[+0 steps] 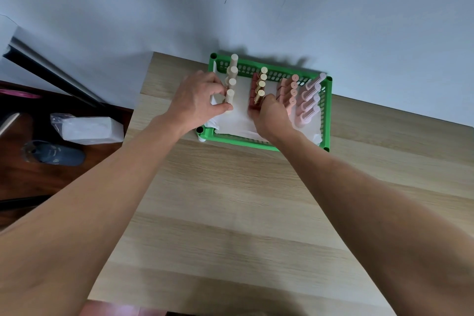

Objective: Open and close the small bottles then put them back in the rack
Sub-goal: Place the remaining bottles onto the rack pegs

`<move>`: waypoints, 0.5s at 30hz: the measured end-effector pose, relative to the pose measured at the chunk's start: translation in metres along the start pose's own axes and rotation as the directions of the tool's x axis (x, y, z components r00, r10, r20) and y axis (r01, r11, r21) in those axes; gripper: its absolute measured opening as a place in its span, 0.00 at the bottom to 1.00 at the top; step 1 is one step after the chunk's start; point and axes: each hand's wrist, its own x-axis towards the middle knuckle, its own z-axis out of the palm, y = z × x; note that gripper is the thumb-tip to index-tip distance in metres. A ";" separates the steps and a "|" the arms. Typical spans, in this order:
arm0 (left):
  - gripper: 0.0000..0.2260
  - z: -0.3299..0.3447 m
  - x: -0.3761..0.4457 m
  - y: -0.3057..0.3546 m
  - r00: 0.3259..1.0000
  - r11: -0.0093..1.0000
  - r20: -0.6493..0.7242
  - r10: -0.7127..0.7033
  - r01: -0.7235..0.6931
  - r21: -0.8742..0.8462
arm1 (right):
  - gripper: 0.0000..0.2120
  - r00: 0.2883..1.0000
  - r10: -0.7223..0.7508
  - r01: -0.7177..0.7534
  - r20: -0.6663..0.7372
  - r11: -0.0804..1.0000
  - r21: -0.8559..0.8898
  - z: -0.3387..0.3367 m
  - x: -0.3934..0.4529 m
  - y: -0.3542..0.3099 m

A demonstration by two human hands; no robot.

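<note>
A green perforated rack (272, 73) stands at the far edge of the wooden table, lined with white paper. Inside it stand four rows of small capped bottles: cream (232, 81), dark red with gold (261, 83), peach (292, 87) and pale pink (311, 96). My left hand (198, 100) reaches into the left side and its fingers pinch the nearest cream bottle (229, 99). My right hand (272, 115) is curled over the front of the dark red row, fingertips on the nearest dark red bottle (259, 99), whose lower part is hidden.
The wooden table (243, 213) stretches toward me. A pale wall rises right behind the rack. To the left, on a dark floor, lie a white wrapped package (89, 128) and a blue slipper (55, 154).
</note>
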 end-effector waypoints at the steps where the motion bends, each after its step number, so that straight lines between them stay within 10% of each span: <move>1: 0.15 0.000 0.000 0.000 1.000 1.000 0.002 0.002 -0.002 0.002 | 0.18 1.000 -0.003 0.003 -0.001 1.000 0.016 0.000 -0.001 0.000; 15: 0.15 -0.001 0.001 0.000 1.000 1.000 0.013 -0.008 0.008 0.012 | 0.17 1.000 -0.023 0.023 0.002 1.000 -0.021 0.000 -0.006 -0.004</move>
